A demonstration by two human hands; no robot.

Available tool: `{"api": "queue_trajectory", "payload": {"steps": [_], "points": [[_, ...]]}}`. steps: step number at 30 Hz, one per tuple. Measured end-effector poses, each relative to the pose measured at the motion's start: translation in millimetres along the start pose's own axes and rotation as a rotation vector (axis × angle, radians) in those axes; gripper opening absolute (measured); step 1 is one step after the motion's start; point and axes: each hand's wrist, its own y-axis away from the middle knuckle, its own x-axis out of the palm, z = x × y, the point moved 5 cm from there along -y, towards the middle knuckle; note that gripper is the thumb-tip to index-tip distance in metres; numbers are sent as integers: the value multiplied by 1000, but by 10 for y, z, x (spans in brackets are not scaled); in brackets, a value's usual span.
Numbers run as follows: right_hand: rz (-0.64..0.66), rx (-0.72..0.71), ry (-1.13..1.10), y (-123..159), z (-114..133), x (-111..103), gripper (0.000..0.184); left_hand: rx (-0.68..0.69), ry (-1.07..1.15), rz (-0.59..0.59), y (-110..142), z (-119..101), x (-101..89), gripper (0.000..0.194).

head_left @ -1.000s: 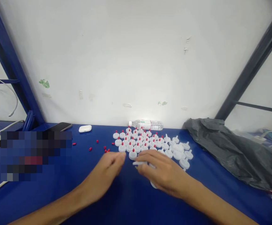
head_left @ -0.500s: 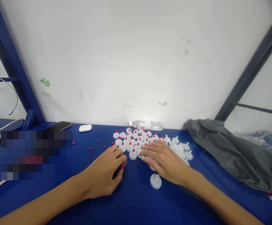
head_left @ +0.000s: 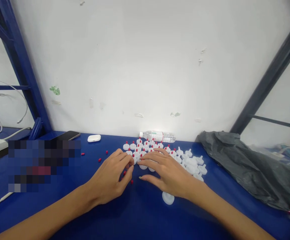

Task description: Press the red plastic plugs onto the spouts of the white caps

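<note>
My left hand is curled over the blue table, with thumb and index finger drawn together. Whatever sits at their tips is hidden. Beneath and beside it lie small red caps, one red cap just by the thumb. My right hand spreads its fingers over white nozzle lids, thumb apart, nothing visible in its grasp; its fingertips reach the front of the group. Many of these lids carry a red tip, such as the red-tipped lid. Below the right palm is a partly covered white lid.
A clear bottle lies against the wall behind the lids. Bare white lids are heaped at the right, beside a grey plastic bag. On the left are a white case, a phone and loose red caps.
My right hand has shifted left, closer to my left hand, its thumb lifting away from the fingers. A red cap now shows on the table by my left thumb. The view has shifted slightly.
</note>
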Motion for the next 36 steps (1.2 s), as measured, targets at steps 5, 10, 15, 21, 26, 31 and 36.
{"api": "queue_trajectory", "payload": {"steps": [5,10,15,21,26,31,36], "points": [[-81,-52,-116,74,149,21,21,66,16,13,7,-82,20,12],[-146,-66,-191,111,202,40,41,130,-52,18,29,-189,76,14],[-211,-26,-240,138,198,37,47,140,-44,23,34,-205,84,26],[-265,-33,-156,103,268,-40,37,-92,136,-22,9,-98,89,43],[-272,-108,4,64,383,-95,17,-361,428,20,1,-56,171,51],[-308,-137,127,62,429,-119,17,-455,549,-17,-5,-26,182,49],[-330,-112,119,25,466,-181,20,-449,567,6,-21,-36,205,49]]}}
